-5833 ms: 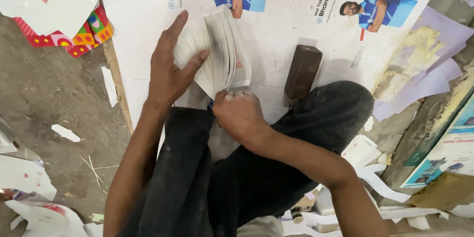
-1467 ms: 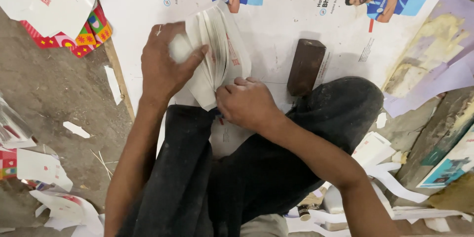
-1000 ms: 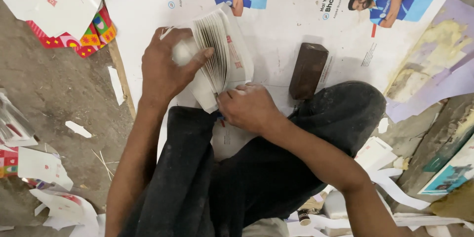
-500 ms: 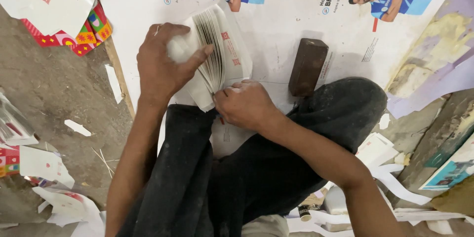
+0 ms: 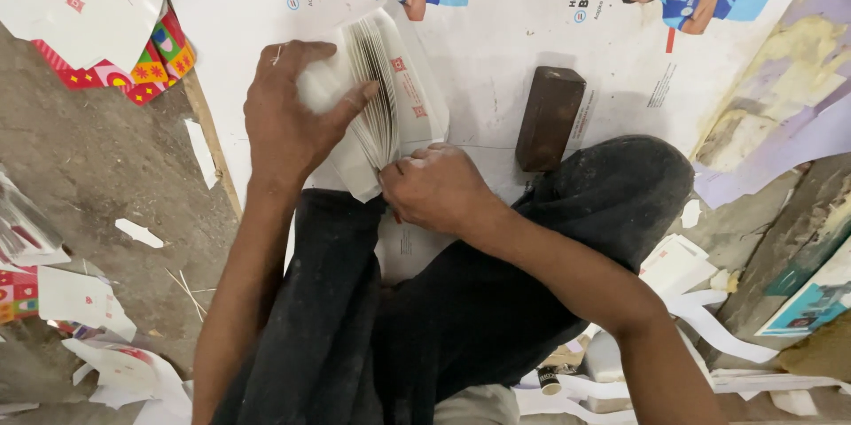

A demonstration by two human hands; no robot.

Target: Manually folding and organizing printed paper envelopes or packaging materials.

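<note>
A thick stack of white printed cards (image 5: 399, 97) stands on edge, fanned, on a large white poster sheet (image 5: 532, 53). My left hand (image 5: 292, 115) grips the stack from the left, thumb pressed across the fanned edges. My right hand (image 5: 434, 190) pinches the stack's near lower corner with its fingers curled under. Both forearms reach out over my dark trousers (image 5: 461, 301).
A dark brown wooden block (image 5: 550, 119) stands on the poster sheet just right of the stack. Colourful printed cartons (image 5: 133, 62) lie at the upper left. Paper scraps (image 5: 89, 319) litter the dirt floor at left, and white offcuts (image 5: 700, 310) lie at right.
The stack has stayed between both hands, fanning slightly as my left thumb shifts across its edges. My right hand has held at the near corner. The view has drifted a little.
</note>
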